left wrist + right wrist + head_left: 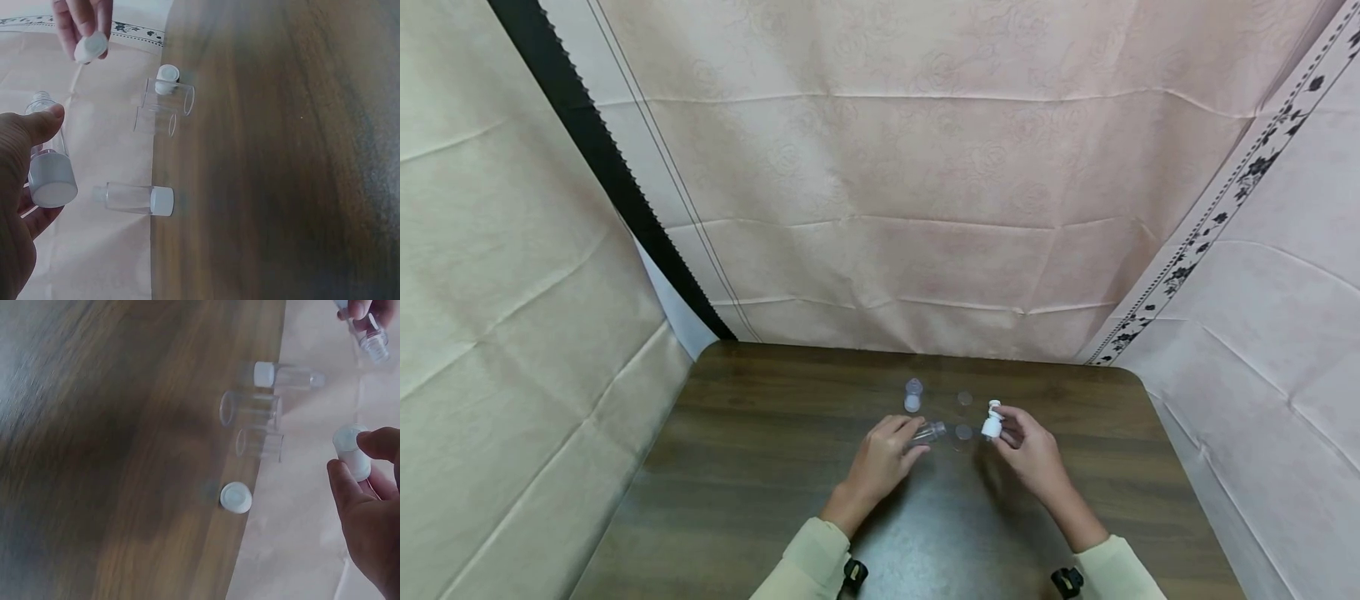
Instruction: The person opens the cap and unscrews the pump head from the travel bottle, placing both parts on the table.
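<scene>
My left hand point(882, 460) grips a small clear bottle point(929, 431) with a white base, thumb along its side; its threaded neck points toward the right hand. That base point(54, 187) faces the camera in the left wrist view. To the right, my right hand point(1032, 452) pinches a small white pump top point(991, 427) between thumb and fingers. A second white pump top point(236, 497) stands on the table, partly behind the held one in the head view. Between the hands are two clear cylindrical caps, one nearer point(963, 432) and one farther point(964, 398).
A second clear bottle point(913, 395) with a white base stands beyond the left hand. Everything is on a dark wooden table point(760, 467) with rounded far corners. Pale cloth point(880, 183) hangs behind the table and along both sides.
</scene>
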Demonstrator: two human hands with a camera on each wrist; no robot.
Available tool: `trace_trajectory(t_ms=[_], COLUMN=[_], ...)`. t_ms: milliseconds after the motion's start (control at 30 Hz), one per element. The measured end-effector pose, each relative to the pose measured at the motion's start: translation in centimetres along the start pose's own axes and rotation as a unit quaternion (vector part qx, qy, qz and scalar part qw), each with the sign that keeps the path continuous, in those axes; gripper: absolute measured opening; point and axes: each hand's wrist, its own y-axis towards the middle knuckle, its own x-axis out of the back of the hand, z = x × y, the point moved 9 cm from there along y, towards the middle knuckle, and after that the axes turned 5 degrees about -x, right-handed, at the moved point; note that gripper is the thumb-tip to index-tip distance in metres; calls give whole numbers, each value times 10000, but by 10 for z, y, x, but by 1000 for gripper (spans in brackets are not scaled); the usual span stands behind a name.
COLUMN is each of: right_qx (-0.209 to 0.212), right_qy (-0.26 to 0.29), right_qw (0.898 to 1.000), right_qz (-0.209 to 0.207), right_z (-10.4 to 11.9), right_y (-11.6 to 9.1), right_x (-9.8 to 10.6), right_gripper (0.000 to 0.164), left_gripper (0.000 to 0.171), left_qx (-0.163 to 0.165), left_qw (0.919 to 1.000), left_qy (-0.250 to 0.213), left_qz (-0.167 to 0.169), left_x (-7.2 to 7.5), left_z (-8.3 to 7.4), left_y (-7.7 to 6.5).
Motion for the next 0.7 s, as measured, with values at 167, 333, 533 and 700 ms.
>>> trace_trajectory(t_ms=[167, 333, 533, 700], right_qx=[16, 11, -127, -480], right_qy=[-277, -590, -980, -1360], right_qw=[9995, 9978, 9938, 9858], right_qz=[142, 287, 502, 861], right_z=[-10, -22, -37, -51], right_y=[2, 3, 6, 8], right_x=[2, 2, 0, -3], right_gripper=[44, 42, 42, 40], left_gripper=[45, 45, 44, 43], left_qx=[9, 77, 117, 114], left_qw=[10000, 10000, 9999, 9999], left_qy=[15, -15, -76, -74], left_qz=[-33, 5, 40, -6], left_x=[1, 2, 1, 2], left_z=[1, 2, 2, 1], left_y=[0, 1, 1, 2])
